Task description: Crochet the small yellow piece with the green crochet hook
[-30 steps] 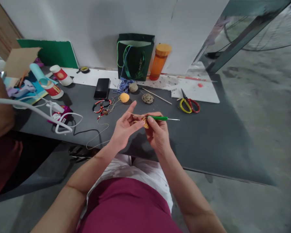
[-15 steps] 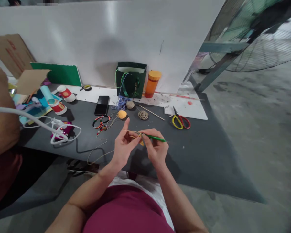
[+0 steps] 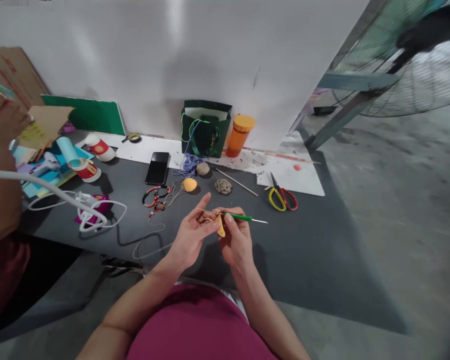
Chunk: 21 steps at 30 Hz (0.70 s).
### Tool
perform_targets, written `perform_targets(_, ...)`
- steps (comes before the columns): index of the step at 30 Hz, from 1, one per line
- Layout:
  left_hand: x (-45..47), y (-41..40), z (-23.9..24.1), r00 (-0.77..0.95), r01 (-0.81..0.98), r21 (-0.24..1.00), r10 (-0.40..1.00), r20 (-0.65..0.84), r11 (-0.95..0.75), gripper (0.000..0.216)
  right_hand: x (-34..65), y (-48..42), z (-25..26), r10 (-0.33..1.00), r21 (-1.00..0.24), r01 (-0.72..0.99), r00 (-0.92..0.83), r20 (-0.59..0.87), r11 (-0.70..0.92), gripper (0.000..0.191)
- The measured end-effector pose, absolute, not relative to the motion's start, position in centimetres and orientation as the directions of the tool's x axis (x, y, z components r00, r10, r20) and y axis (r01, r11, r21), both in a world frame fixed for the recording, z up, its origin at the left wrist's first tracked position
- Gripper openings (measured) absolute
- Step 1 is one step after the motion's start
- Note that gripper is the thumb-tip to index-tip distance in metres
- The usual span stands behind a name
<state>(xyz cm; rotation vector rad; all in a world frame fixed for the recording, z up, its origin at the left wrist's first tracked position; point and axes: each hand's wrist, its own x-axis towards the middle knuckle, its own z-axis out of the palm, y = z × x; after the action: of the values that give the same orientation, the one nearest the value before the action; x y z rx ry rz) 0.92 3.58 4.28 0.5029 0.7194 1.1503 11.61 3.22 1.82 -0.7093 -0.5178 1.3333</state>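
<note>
Crochet hook with a green handle sits in the right hand, whose thumb and fingers are closed around the grip; its metal tip points toward the desk's right edge. The left hand is partly open: the index finger is raised, while the thumb and fingertips pinch a small yellow-orange crocheted piece, which hangs between the two hands. A short length of yarn crosses the left fingers. Both hands are above the dark grey desk, toward its front edge. Just beyond the fingertips lie a yellow ball, a brownish coil and a thin stick. To the right, scissors with one yellow and one red handle overlap a white board. Left of the ball are beaded bracelets, with a black phone behind them. Along the back edge stand a dark green paper bag and an orange bottle. Toward the left end are red and white cups and a purple box. Another person's arm shows at far left.
</note>
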Motion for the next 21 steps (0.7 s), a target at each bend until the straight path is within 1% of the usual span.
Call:
perform_targets(5,0.1,4.3,4.3,0.224,-0.622,0.704,0.940,-0.259,0.342,0.068,11.7,4.2,2.1,0.988,-0.751,-0.657,0.148,-0.051,0.060,0.024)
perform_targets(10,-1.1,4.4,4.3,0.195,-0.584,0.745,0.947,-0.257,0.322,0.056,11.3,4.8,2.3,0.994,-0.766,-0.640,0.110,-0.025,0.052,0.022)
perform_targets(16,-1.9,4.0,4.1,0.135,-0.546,0.787,0.957,-0.257,0.288,0.063,11.1,5.0,2.6,0.998,-0.787,-0.617,0.046,-0.033,0.002,0.024)
perform_targets(21,-2.0,3.9,3.7,0.138,-0.515,0.812,0.961,-0.239,0.276,0.058,11.3,5.1,2.6,0.998,-0.805,-0.593,0.040,-0.037,-0.006,0.025)
